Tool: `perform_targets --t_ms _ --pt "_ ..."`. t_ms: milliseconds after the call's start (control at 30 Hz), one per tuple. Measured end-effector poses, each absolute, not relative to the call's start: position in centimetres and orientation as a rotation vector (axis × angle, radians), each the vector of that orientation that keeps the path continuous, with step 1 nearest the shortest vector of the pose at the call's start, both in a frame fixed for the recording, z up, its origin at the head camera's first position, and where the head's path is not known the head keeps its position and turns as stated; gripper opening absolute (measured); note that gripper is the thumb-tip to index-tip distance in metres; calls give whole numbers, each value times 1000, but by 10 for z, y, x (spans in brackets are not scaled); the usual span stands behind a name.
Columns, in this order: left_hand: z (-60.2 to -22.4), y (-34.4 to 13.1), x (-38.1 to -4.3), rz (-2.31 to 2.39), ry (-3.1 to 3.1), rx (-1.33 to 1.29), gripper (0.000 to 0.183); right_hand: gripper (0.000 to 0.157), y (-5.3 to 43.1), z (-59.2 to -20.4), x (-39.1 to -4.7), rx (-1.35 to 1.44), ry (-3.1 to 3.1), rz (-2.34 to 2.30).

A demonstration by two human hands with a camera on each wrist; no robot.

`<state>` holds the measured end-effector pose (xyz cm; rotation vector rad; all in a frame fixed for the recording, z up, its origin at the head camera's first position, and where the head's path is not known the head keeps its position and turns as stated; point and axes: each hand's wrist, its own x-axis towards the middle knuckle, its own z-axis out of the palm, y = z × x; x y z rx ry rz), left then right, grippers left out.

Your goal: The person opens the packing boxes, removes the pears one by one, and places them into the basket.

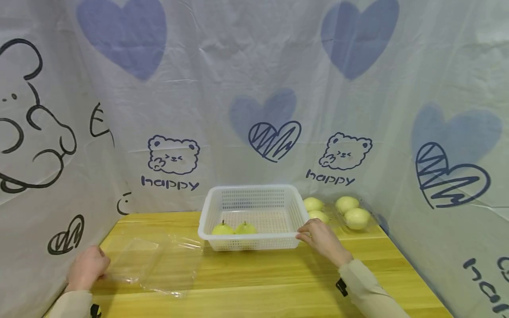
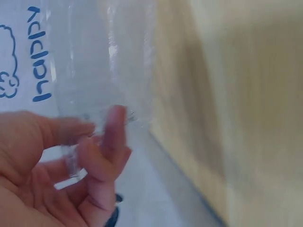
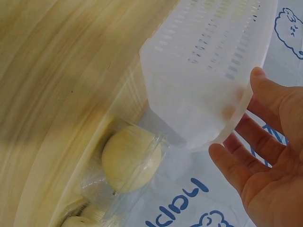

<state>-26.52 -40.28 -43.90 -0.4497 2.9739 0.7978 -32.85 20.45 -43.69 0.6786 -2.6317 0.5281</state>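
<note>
My left hand (image 1: 87, 267) is at the table's left side and pinches the edge of an open clear plastic box (image 1: 171, 265). In the left wrist view the thumb and fingers of that hand close on the transparent plastic (image 2: 106, 61). A white slotted plastic basket (image 1: 254, 242) stands at the middle back of the table. Two yellow-green pears (image 1: 245, 228) with stems lie in its front left part. With my right hand (image 1: 321, 238) I grip the basket's front right corner; in the right wrist view its fingers reach over the rim (image 3: 244, 111).
Several yellow fruits (image 1: 347, 204) sit right of the basket in clear plastic packs, close by my right hand; one packed fruit (image 3: 131, 158) shows beneath the basket's corner in the right wrist view. A printed cloth (image 1: 254, 66) walls the wooden table (image 1: 254, 282) at the back and both sides.
</note>
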Motion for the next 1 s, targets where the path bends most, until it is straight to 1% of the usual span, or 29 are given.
perform_targets --t_ms 67,233,300,433,533,633,767,1000 --pt "-443 -402 -268 840 3001 -488 15 21 205 -437 -329 675 -2633 527" --pt "-453 -399 -277 1128 2979 -659 43 20 204 -436 -328 667 -2636 545" --pt "-457 -397 -280 1286 2923 -754 48 20 204 -437 -329 661 -2639 552" --pt "-461 -391 -285 1541 2810 -962 47 20 204 -438 -329 655 -2643 554" --pt "-462 -388 -292 1715 2715 -1056 47 20 205 -437 -329 663 -2645 555" --pt "-462 -387 -301 1894 2620 -1059 48 21 206 -437 -330 659 -2647 537" --pt "-458 -387 -312 2053 2564 -988 51 20 206 -437 -332 641 -2654 537" --pt "-450 -387 -322 2014 2604 -902 55 20 205 -437 -331 655 -2668 560"
